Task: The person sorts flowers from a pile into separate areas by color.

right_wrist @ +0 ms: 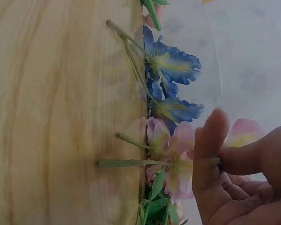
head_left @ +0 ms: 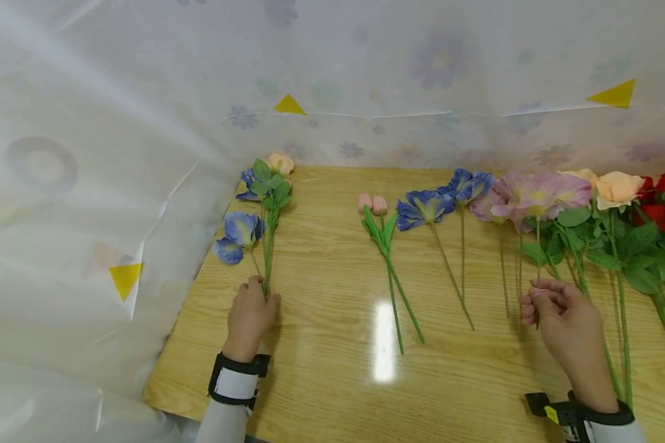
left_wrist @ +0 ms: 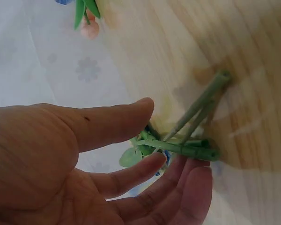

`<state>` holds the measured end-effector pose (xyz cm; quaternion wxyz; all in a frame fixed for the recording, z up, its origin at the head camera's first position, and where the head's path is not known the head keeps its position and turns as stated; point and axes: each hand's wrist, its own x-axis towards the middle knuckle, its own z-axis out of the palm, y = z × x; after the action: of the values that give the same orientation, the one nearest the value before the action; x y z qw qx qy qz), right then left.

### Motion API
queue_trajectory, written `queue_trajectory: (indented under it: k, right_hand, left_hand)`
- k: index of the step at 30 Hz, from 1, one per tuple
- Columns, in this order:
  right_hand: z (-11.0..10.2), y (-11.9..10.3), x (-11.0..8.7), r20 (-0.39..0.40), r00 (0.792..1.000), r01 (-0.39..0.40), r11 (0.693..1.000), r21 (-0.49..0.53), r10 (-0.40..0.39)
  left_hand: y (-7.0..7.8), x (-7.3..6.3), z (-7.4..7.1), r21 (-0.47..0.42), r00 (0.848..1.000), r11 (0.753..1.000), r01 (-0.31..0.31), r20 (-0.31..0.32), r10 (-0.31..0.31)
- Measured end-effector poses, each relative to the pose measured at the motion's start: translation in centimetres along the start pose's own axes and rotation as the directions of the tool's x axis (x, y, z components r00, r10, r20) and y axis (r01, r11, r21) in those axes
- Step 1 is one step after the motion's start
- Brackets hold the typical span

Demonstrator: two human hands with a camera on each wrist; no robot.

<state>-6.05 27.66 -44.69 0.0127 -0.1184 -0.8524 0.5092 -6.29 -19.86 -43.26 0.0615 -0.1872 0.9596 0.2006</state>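
At the left of the table, my left hand point(head_left: 249, 317) is at the lower stems of a small group of artificial flowers, with peach roses point(head_left: 280, 163) and blue flowers point(head_left: 242, 229). In the left wrist view the thumb stands apart from the fingers, and the green stems point(left_wrist: 192, 149) lie by the fingertips. Over on the right, my right hand point(head_left: 568, 320) pinches the thin stem of a pink-purple flower point(head_left: 548, 191) between thumb and forefinger. More pink-purple flowers point(right_wrist: 178, 176) lie beside it.
Pink tulips point(head_left: 379, 205) with crossed stems lie mid-table, beside two blue flowers point(head_left: 425, 208). Peach roses point(head_left: 617, 187) and red roses point(head_left: 654, 214) lie at the right. A pale patterned sheet point(head_left: 366, 74) stands behind the wooden table point(head_left: 321, 277).
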Motion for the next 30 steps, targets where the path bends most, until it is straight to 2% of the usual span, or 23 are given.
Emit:
queue_trajectory:
  k: [3, 6, 11, 14, 16, 19, 23, 26, 30]
  right_hand:
    - [0.0, 0.4, 0.0, 0.08, 0.996, -0.034, 0.997, -0.069, 0.039]
    - [0.1, 0.6, 0.0, 0.124, 0.991, -0.027, 0.984, -0.177, 0.05]
    - [0.0, 0.8, 0.2, 0.155, 0.987, 0.023, 0.92, -0.39, 0.041]
    - [-0.1, 0.9, 0.3, 0.144, 0.989, 0.041, 0.882, -0.47, 0.03]
    - [-0.1, 0.9, 0.1, 0.119, 0.992, 0.036, 0.866, -0.498, 0.027]
    - [0.0, 0.9, -0.2, 0.098, 0.994, 0.013, 0.873, -0.488, 0.041]
    - [0.1, 0.8, -0.5, 0.073, 0.996, -0.001, 0.867, -0.499, 0.043]
    - [0.1, 0.7, -0.5, 0.053, 0.997, -0.013, 0.853, -0.522, 0.048]
    - [0.0, 0.7, -0.5, 0.031, 0.998, -0.034, 0.829, -0.558, 0.062]
  left_hand:
    - [-0.2, 0.1, 0.1, 0.008, 1.0, 1.0, -0.007, 0.009, 0.007]
    - [-0.4, 0.1, 0.2, 0.012, 1.0, 1.0, -0.001, 0.021, 0.001]
    - [-0.5, 0.2, 0.2, -0.005, 0.999, 1.0, 0.012, 0.051, -0.011]
    - [-0.5, 0.2, 0.1, -0.017, 0.999, 1.0, 0.003, 0.043, -0.002]
    - [-0.5, 0.1, 0.0, -0.033, 1.0, 0.999, -0.003, 0.027, 0.004]
    - [-0.4, 0.1, -0.2, -0.057, 1.0, 0.998, -0.009, 0.008, 0.009]
    - [-0.3, 0.3, -0.4, -0.094, 1.0, 0.995, -0.019, 0.019, 0.021]
    - [-0.4, 0.4, -0.6, -0.145, 0.999, 0.989, -0.029, 0.039, 0.035]
    - [-0.5, 0.4, -0.9, -0.237, 0.999, 0.971, -0.036, 0.017, 0.042]
